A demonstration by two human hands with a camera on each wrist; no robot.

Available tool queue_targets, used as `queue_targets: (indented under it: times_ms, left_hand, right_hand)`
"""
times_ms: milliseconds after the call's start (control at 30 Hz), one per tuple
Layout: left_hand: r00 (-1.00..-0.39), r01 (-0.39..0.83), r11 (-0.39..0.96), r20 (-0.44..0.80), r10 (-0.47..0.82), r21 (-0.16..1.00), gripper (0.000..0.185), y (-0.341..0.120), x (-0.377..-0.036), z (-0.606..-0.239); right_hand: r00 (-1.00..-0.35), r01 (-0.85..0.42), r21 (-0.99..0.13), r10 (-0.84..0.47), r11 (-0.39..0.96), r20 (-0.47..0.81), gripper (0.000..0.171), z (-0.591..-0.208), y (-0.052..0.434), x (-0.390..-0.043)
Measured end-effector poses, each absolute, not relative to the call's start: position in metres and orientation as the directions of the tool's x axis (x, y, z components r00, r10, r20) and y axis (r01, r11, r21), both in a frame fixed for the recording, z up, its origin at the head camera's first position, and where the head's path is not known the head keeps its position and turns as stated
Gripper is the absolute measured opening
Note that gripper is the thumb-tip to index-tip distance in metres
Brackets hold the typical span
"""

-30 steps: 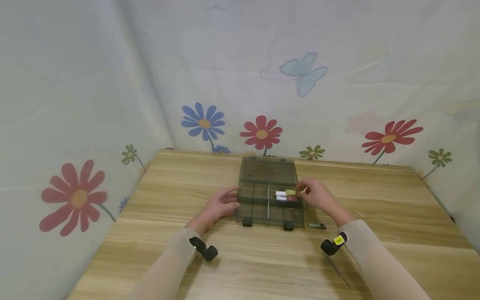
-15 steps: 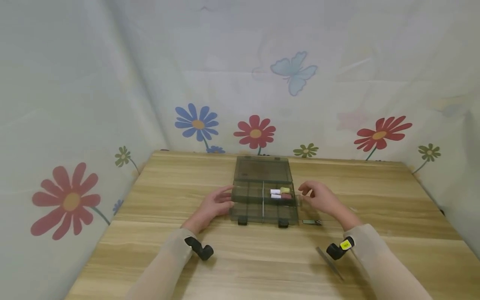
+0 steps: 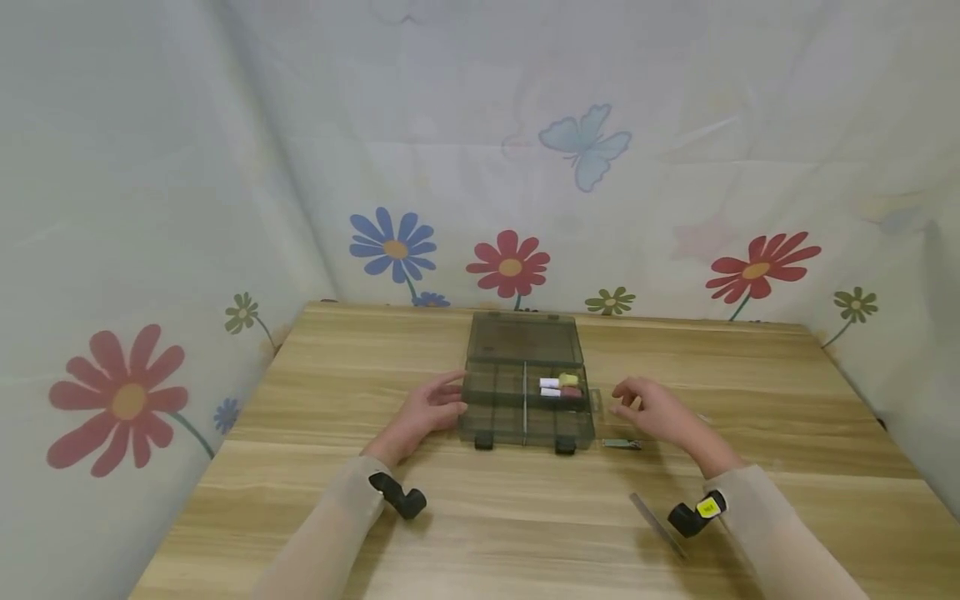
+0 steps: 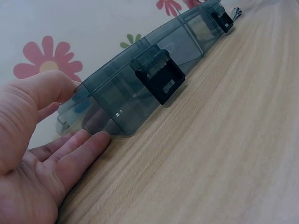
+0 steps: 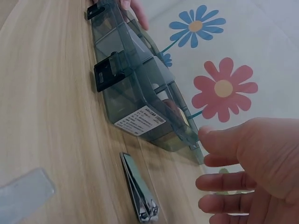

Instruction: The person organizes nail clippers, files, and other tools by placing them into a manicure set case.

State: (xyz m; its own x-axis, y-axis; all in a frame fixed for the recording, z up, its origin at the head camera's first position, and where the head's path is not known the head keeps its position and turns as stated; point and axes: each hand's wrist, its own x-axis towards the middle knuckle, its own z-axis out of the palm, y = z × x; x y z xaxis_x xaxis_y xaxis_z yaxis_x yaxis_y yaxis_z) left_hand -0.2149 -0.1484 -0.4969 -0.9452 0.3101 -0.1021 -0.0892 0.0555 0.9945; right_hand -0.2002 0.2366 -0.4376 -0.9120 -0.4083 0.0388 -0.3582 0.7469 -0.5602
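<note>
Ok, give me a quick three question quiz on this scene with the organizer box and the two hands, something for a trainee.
1. True or false: the right hand is gripping the nail clipper.
2. Which hand touches the organizer box? A) left hand B) right hand C) both
3. Fill in: the box's lid is ____.

Key:
1. False. The clipper lies on the table beside the box; the right hand hovers above it with loose fingers, holding nothing.
2. A. The left hand's fingers rest against the box's left end; the right hand is apart from it.
3. Open, folded back behind the compartments, where small white, yellow and pink pieces lie.
</note>
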Motion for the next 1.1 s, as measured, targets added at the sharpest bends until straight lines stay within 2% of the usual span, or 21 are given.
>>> queue_targets:
  times_ms: [167, 467, 1100]
  left_hand:
    - [-0.946, -0.088, 0.058, -0.102, 0.306, 0.994, 0.059, -0.149, -0.216, -0.497]
    - [-0.946, -0.097, 0.060, -0.111, 0.303, 0.994, 0.058, -0.150, -0.217, -0.495]
    - [-0.945, -0.092, 0.063, -0.107, 0.308, 0.994, 0.059, -0.151, -0.219, -0.493]
  right_hand:
    - [-0.916, -0.324, -0.570, -0.401, 0.755, -0.010, 0.031, -0.439, 0.242, -0.195]
    - [-0.909, -0.301, -0.547, -0.409, 0.781, -0.083, 0.034, -0.438, 0.244, -0.185]
    - [-0.874, -0.370, -0.580, -0.483, 0.726, -0.047, 0.015, -0.453, 0.244, -0.184]
